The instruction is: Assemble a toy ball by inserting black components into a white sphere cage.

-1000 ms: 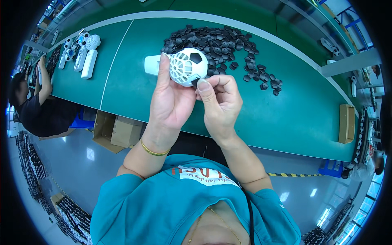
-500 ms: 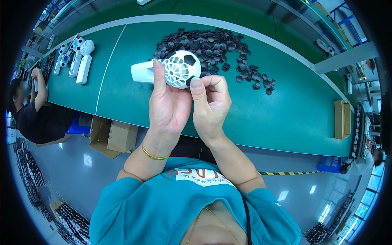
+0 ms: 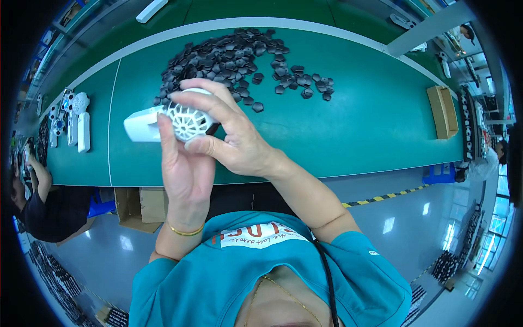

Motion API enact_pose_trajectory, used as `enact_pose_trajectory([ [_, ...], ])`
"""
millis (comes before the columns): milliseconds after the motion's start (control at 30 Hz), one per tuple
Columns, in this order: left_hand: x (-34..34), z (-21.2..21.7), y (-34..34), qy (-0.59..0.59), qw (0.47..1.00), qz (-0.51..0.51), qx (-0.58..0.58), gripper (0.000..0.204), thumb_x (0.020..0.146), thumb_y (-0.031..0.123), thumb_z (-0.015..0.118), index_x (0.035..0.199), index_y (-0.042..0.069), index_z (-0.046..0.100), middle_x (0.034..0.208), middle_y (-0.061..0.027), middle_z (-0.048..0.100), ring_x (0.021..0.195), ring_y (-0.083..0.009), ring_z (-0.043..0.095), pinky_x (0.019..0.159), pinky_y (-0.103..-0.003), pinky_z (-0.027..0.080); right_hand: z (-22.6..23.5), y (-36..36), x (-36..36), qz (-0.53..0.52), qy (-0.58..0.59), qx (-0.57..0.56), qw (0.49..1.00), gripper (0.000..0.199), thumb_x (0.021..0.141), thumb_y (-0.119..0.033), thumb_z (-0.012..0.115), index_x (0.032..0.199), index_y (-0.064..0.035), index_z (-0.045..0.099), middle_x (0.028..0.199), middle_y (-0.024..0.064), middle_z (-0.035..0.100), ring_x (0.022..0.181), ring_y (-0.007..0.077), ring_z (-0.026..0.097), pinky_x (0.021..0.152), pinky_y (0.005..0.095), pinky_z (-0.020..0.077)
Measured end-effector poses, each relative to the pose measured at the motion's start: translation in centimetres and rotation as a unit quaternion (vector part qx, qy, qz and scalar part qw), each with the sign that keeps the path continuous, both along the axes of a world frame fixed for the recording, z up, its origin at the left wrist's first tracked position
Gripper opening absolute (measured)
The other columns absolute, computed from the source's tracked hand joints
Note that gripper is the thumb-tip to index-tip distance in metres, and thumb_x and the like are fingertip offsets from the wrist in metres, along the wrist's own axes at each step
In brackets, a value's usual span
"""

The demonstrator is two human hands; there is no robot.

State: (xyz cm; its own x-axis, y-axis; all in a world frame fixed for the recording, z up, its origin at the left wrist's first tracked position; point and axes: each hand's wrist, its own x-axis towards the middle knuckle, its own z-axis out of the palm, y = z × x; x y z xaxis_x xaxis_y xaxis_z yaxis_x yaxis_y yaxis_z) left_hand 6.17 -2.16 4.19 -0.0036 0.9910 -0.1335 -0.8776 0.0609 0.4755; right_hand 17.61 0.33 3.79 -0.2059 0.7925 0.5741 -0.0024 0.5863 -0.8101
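A white handheld fan (image 3: 189, 123) with a round, open grille head is held above the green table. My left hand (image 3: 187, 171) supports it from below, its thumb against the joint of handle and head; the white handle points left. Over the top and right side of the head curls my right hand (image 3: 237, 136), thumb beneath, fingers across the upper rim. A dark patch shows on the head's right side, partly hidden by that hand. Just beyond lies a heap of black pentagon pieces (image 3: 218, 61), with several scattered to the right.
More white fans (image 3: 83, 125) lie at the table's left. An open cardboard box (image 3: 444, 111) sits at its right end. Below the left front edge stand cardboard boxes (image 3: 129, 212) and a blue stool (image 3: 101, 205). A person (image 3: 54, 210) works at far left.
My right hand has gone from pinching at a black piece on the fan head to wrapping over the head. The fan and both hands appear further left and lower in view; the view has shifted too.
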Motion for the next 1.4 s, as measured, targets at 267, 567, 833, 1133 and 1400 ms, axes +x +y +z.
enact_pose_trajectory([
  [267,-1.2,0.1,-0.6,-0.152,0.984,-0.092,-0.003,0.039,0.099,0.035,0.045,0.129,0.011,0.046,0.126,-0.0056,0.054,0.118,-0.0189,0.051,0.102,-0.035,0.043,1.1,1.1,2.5,0.164,0.007,-0.037,0.986,0.061,0.070,-0.021,0.077,0.127,-0.0116,0.057,0.131,0.0117,0.047,0.123,0.0283,0.046,0.103,0.0404,0.0376],
  [567,-1.0,0.7,-1.6,-0.085,0.989,-0.124,-0.014,0.041,0.099,0.035,0.045,0.133,0.012,0.044,0.126,-0.0060,0.054,0.117,-0.0203,0.052,0.100,-0.038,0.045,0.5,-0.3,2.1,0.081,-0.010,0.037,0.996,0.059,0.067,-0.014,0.078,0.121,-0.0066,0.057,0.125,0.0130,0.051,0.118,0.0269,0.049,0.101,0.0393,0.0398],
  [833,-8.8,3.7,-2.6,0.250,0.844,-0.458,0.126,0.067,0.080,0.035,0.072,0.131,0.006,0.041,0.121,-0.0103,0.056,0.113,-0.0247,0.057,0.091,-0.035,0.048,-1.0,-2.4,2.4,0.148,0.127,-0.169,0.966,0.061,0.076,-0.017,0.075,0.128,-0.0013,0.048,0.121,0.0121,0.053,0.110,0.0204,0.054,0.094,0.0332,0.0443],
  [1133,-5.7,1.1,-0.7,0.645,0.653,-0.307,0.251,0.093,0.060,0.017,0.086,0.136,0.001,0.036,0.122,-0.0133,0.056,0.105,-0.0250,0.060,0.090,-0.034,0.048,0.3,-2.4,4.1,0.239,-0.018,-0.269,0.933,0.047,0.083,-0.019,0.069,0.125,-0.0028,0.052,0.110,0.0071,0.059,0.102,0.0141,0.058,0.088,0.0278,0.0473],
  [1400,-5.0,-1.0,-0.4,0.498,0.823,-0.261,0.076,0.085,0.067,0.018,0.083,0.135,0.000,0.035,0.110,-0.0117,0.058,0.095,-0.0202,0.062,0.082,-0.032,0.051,-2.4,2.8,7.8,-0.171,-0.339,-0.172,0.909,0.019,0.084,-0.018,0.067,0.096,-0.0033,0.066,0.087,0.0060,0.065,0.079,0.0164,0.062,0.070,0.0329,0.0497],
])
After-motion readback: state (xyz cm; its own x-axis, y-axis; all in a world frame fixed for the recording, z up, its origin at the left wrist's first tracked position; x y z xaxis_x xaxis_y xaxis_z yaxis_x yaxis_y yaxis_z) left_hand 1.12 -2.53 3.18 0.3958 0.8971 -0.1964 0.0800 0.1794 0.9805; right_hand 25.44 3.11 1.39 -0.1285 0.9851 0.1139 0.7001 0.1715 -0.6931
